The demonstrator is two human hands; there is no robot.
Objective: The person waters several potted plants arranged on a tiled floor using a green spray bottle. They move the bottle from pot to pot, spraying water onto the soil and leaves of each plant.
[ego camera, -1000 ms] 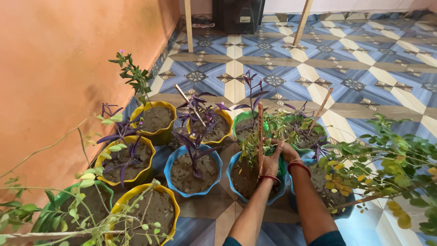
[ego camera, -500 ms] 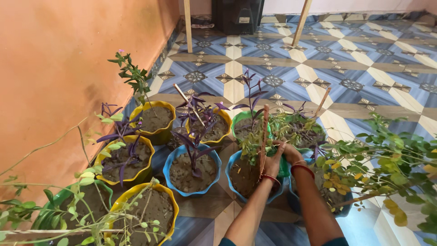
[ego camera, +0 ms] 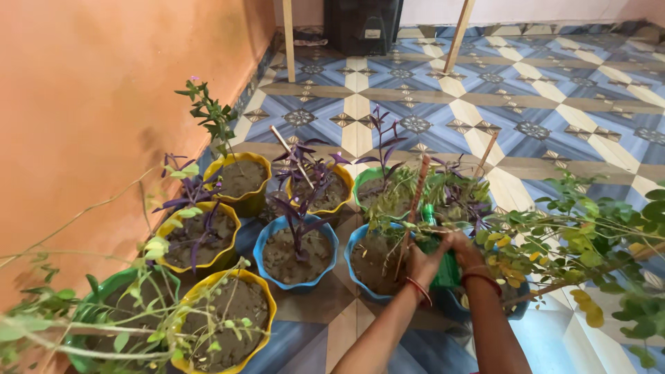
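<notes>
Gripping a green bottle [ego camera: 447, 266] between them, left hand [ego camera: 422, 262] and right hand [ego camera: 465, 251] curl closed.

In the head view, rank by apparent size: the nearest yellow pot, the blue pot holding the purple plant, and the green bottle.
1. Nearest yellow pot, though closeness to the camera inflates it.
2. Blue pot with the purple plant.
3. Green bottle, clearly smallest and partly covered by both hands.

- soft, even daylight fills the room; nothing is dim.
- pale glare lies on the tiled floor [ego camera: 554, 111] toward the far right.
- faint plant shadows fall on the orange wall [ego camera: 104, 104].
- leaves [ego camera: 41, 325] at the lower left edge are blurred and stretched; the middle stays fairly sharp.
</notes>
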